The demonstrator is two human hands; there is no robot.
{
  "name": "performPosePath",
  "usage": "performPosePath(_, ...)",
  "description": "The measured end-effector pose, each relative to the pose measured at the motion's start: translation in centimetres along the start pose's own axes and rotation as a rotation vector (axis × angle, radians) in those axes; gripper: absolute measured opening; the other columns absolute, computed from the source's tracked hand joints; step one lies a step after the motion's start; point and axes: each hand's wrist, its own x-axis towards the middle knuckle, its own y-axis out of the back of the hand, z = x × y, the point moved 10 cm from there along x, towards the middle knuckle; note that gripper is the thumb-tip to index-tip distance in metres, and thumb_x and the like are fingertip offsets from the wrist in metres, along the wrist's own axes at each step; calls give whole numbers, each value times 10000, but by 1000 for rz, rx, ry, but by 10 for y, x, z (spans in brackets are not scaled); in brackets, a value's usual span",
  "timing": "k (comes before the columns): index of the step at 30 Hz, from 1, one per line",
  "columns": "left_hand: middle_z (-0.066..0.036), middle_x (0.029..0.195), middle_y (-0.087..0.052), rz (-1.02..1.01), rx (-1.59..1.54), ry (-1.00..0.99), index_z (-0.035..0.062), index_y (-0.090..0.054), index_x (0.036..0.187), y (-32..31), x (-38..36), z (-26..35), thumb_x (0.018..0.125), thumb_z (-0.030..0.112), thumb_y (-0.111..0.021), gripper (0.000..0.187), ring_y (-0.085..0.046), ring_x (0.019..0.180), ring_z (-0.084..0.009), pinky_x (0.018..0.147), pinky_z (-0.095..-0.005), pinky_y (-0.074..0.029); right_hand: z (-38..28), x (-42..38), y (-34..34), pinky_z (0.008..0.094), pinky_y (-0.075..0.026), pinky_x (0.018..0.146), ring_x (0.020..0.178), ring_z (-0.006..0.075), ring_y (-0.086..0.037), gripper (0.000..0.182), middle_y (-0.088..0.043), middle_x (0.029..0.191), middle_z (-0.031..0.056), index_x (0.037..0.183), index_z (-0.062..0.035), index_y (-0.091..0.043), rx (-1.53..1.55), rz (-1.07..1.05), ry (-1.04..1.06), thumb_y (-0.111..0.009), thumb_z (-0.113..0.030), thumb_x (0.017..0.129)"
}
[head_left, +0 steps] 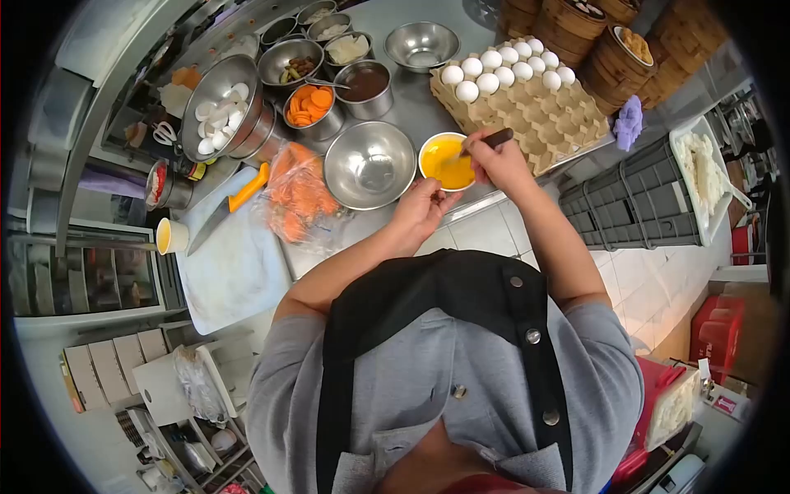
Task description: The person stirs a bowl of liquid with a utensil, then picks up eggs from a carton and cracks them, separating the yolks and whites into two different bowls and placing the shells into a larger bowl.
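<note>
My left hand (420,212) is closed on the near rim of a small white bowl (423,153). Yellow beaten egg (444,163) fills much of that bowl. In my right hand (499,165) is a utensil with a dark brown handle (499,137); its lower end dips into the egg and is too blurred to name. Just left of the white bowl stands a wide steel mixing bowl (370,167) with nothing visible in it. A cardboard egg tray (547,123) lies beyond my right hand, with white eggs (489,83) in its far rows and bare cups nearer me.
Left of the mixing bowl are a plastic bag of orange shreds (298,193), a pot of carrot slices (310,104) and a yellow-handled knife (226,210) on a white cutting board (233,272). Bamboo steamers (568,33) stand back right; a grey crate (638,198) sits right.
</note>
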Motion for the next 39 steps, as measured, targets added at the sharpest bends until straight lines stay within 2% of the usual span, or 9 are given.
performPosePath(12,-61,739,-443,42,-29,-6,23,-433,886,-2,0,1,772,-78,-441,152,-462,627,-132,895,-480,-497,-23,-17,24,277,-439,622,663,120,-545,157,-596,701,37,816,-19,-606,-213,145,127,-598,-171,781)
performPosePath(14,-155,1094,-513,68,24,7,-67,-441,1080,0,1,-1,793,-49,-406,290,-565,985,-233,937,-396,-485,-22,-15,25,273,-434,607,655,112,-538,172,-600,702,47,832,-13,-613,-376,140,166,-593,-175,779)
performPosePath(22,-128,1001,-523,78,91,44,-64,-448,1038,-6,-3,-7,769,-56,-421,270,-569,892,-207,907,-388,-503,-14,-17,16,271,-430,591,624,122,-527,185,-573,653,54,827,-9,-607,-280,39,64,-583,-185,776)
performPosePath(25,-111,925,-521,74,77,41,-44,-450,991,-2,-2,-13,754,-60,-435,238,-559,797,-185,899,-405,-506,-26,-22,35,233,-385,545,606,75,-487,134,-557,658,3,796,-21,-606,-244,237,265,-583,-152,781)
performPosePath(27,-104,891,-516,83,84,26,-31,-449,966,1,-4,-13,746,-61,-444,222,-549,753,-176,896,-414,-506,-14,-22,22,237,-391,552,617,78,-491,129,-560,668,3,802,-21,-603,-267,30,119,-581,-147,785)
performPosePath(31,-94,819,-469,133,96,-1,12,-390,909,-4,-18,-12,734,-55,-461,201,-507,680,-163,867,-450,-515,-25,-29,36,273,-414,586,630,104,-506,147,-537,641,35,777,-18,-581,-191,158,228,-578,-165,771)
performPosePath(34,-93,802,-436,163,141,-39,25,-350,891,-11,-35,-5,735,-47,-463,206,-501,673,-167,840,-461,-527,-18,-30,5,258,-408,581,632,94,-502,131,-544,656,19,784,-26,-583,-275,-172,187,-579,-157,782)
performPosePath(37,-105,864,-454,145,159,-38,3,-354,941,-26,-60,-1,737,-40,-463,235,-538,736,-186,840,-437,-529,-38,-38,15,238,-404,587,640,81,-497,115,-547,680,2,793,-30,-584,-103,-35,244,-584,-145,783)
performPosePath(39,-114,900,-465,120,145,-37,-10,-356,971,-21,-71,0,737,-37,-463,258,-556,772,-196,839,-426,-530,-45,-52,-16,226,-405,592,648,71,-495,102,-544,692,-8,807,-33,-586,-183,-314,216,-587,-133,788)
